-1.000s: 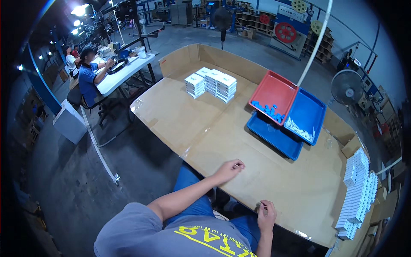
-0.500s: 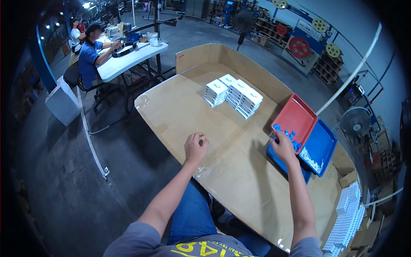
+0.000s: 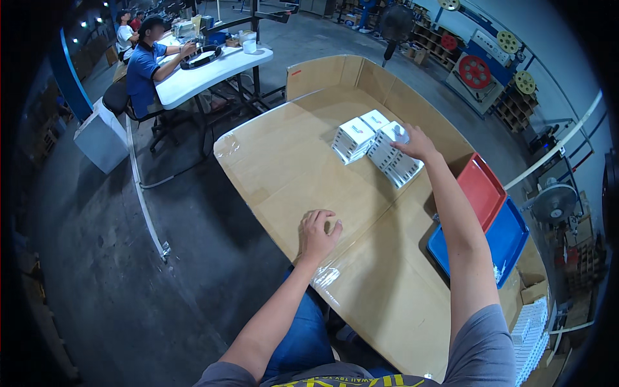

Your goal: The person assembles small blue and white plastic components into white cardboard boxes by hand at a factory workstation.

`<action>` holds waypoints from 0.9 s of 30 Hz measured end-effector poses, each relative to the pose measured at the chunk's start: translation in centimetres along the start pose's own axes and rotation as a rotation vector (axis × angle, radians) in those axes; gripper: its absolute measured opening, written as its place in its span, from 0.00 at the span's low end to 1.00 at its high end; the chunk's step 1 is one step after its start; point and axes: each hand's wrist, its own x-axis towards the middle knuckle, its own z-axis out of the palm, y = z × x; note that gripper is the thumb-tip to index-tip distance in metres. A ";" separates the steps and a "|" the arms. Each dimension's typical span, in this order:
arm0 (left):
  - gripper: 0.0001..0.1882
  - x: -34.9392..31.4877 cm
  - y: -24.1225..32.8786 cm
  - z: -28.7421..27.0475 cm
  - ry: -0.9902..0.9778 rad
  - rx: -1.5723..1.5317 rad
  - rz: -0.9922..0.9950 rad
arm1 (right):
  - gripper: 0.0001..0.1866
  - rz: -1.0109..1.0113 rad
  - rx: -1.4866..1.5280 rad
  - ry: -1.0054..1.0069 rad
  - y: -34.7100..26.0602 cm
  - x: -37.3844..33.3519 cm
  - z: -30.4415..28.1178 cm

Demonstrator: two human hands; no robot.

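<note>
Several small white boxes (image 3: 356, 131) stand in neat stacks side by side on the cardboard-covered table. At the right end of these stacks is my right hand (image 3: 418, 144), its thumb and fingers closing round the top white box there; part of that box is hidden by the hand. My left hand (image 3: 318, 236) rests near the table's front left edge, fingers loosely curled with a gap to the thumb and nothing visible between them.
A red tray (image 3: 482, 190) overlaps blue trays (image 3: 516, 238) at the right, partly behind my right forearm. More white pieces (image 3: 532, 335) are stacked at the far right. Cardboard walls (image 3: 400, 97) edge the table's far side. Another person (image 3: 143, 74) sits at a white table (image 3: 206, 84).
My right hand has moved from the red tray's near edge up and over to the white stacks. My left hand stays near the front edge. The whole view has shifted slightly.
</note>
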 end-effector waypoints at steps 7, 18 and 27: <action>0.13 0.1 -0.2 0.1 -0.028 0.035 0.006 | 0.48 -0.038 0.101 -0.033 0.2 2.3 0.9; 0.14 -0.3 0.1 0.3 -0.070 0.075 0.024 | 0.48 -0.379 0.497 0.705 -4.0 -11.8 -4.4; 0.11 -1.7 0.1 0.7 -0.034 0.104 0.099 | 0.44 0.032 0.772 0.623 -4.7 -39.0 1.0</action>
